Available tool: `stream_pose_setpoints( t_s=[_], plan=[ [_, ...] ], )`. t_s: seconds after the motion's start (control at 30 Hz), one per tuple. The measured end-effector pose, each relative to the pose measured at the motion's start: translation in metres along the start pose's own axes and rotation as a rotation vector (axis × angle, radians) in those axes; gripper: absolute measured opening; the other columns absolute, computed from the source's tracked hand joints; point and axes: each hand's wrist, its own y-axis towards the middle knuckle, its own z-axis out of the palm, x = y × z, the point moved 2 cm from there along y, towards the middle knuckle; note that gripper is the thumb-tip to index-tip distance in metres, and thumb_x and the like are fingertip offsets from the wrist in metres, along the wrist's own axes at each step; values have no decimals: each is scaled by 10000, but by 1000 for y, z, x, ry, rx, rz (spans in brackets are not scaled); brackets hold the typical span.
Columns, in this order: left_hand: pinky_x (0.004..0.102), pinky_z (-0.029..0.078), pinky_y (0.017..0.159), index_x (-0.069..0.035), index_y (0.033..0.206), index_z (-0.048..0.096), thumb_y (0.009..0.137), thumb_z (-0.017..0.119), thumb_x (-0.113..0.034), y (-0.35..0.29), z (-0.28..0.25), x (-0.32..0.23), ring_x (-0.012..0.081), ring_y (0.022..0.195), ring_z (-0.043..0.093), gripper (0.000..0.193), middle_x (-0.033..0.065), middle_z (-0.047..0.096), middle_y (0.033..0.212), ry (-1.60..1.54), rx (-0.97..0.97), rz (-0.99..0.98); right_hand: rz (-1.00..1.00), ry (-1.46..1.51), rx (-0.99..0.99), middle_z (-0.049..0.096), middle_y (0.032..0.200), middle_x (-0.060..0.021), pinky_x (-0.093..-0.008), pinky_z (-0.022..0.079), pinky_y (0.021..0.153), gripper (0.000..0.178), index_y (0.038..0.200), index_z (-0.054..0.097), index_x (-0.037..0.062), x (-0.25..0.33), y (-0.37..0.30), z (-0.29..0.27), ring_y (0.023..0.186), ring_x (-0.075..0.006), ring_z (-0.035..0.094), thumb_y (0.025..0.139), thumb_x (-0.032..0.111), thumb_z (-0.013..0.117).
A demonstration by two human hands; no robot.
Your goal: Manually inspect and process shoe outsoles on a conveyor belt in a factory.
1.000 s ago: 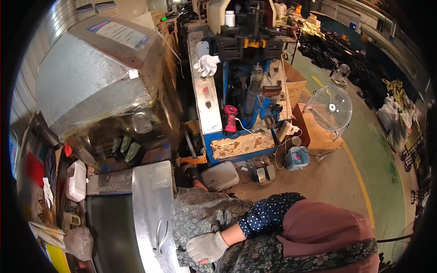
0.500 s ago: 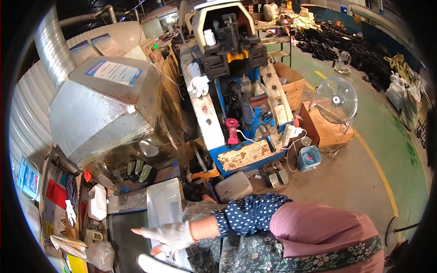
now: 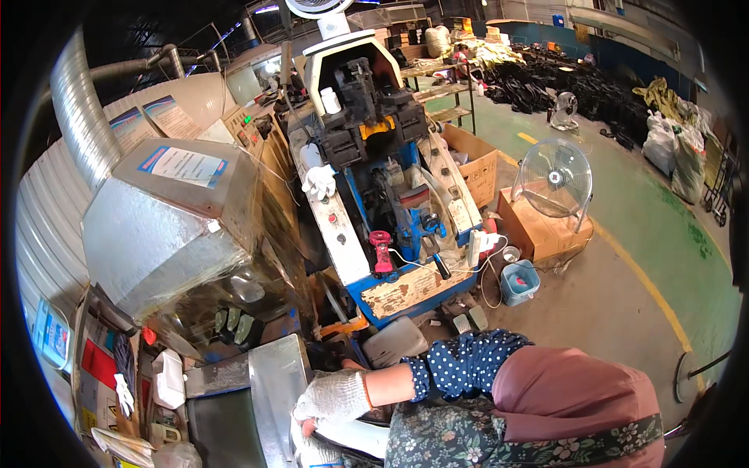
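Note:
Wearing a pale knitted glove with bare fingertips, my right hand reaches in from the right under a dotted dark-blue sleeve. Its fingers are curled down, closed over the end of a smooth white shoe-like piece with a dark inner edge. At the lower edge, my left hand, also gloved, grips the piece from below; part of that hand is cut off. The white piece lies close against my floral apron. Just left of my hands are a bare metal plate and a dark belt.
A blue-and-white machine with a pink hand tool stands ahead. At left is a metal hood with a duct. A standing fan, a carton and a blue bucket are to the right.
My right hand has gone from stretched-out fingers over the plate to curled round the white piece, and drawn right toward my body. My left hand has come into view. The view has shifted slightly.

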Motion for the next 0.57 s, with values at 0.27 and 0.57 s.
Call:
stream_pose_setpoints(
  t_s=[0.27, 0.57],
  plan=[
    [398, 418, 1045, 37, 1317, 513, 876, 668, -269, -71, 101, -39, 297, 1191, 549, 558, 170, 556, 1312, 1279, -170, 693, 304, 435, -443, 652, 1130, -232, -415, 476, 899, 471, 1322, 512, -2, -68, -49, 106, 1057, -323, 637, 1000, 341, 535],
    [331, 269, 1169, -7, 1551, 249, 931, 621, -142, -64, 104, -81, 236, 1415, 334, 735, 161, 351, 1540, 658, 46, 134, 656, 951, -284, 730, 974, -87, -319, 551, 866, 185, 950, 687, 97, -86, -76, 80, 956, -187, 692, 986, 246, 582]
  ],
)
